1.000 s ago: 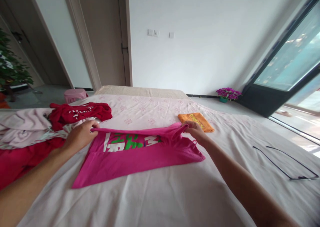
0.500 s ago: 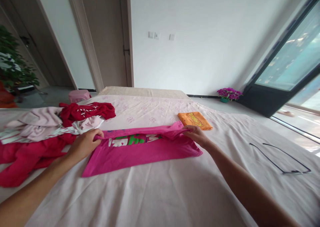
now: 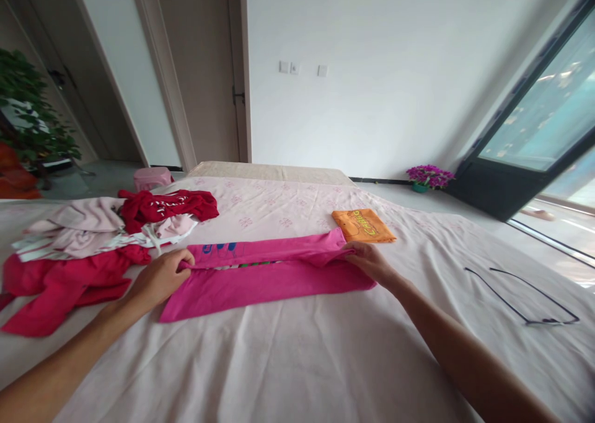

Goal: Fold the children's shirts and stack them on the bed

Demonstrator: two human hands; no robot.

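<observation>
A pink shirt (image 3: pixel 274 282) lies partly folded on the pale bed sheet (image 3: pixel 288 361). Its far layer is turned toward me, with blue print on it, and a thin strip of green and white print shows along the fold. At the left end of that flap, my left hand (image 3: pixel 165 277) pinches the edge. My right hand (image 3: pixel 369 262) grips the flap's right corner. An orange folded garment (image 3: pixel 364 225) with yellow lettering lies just beyond my right hand.
To the left is a heap of red, pink and white clothes (image 3: pixel 97 237). Eyeglasses (image 3: pixel 548 319) rest on the sheet at the right. Past the bed stand a pink stool (image 3: pixel 152 178), purple potted flowers (image 3: pixel 428 176) and a leafy plant (image 3: pixel 32 113).
Both hands have brought the pink shirt's far edge down toward me, covering most of the green and white print. More blue print shows on the flap.
</observation>
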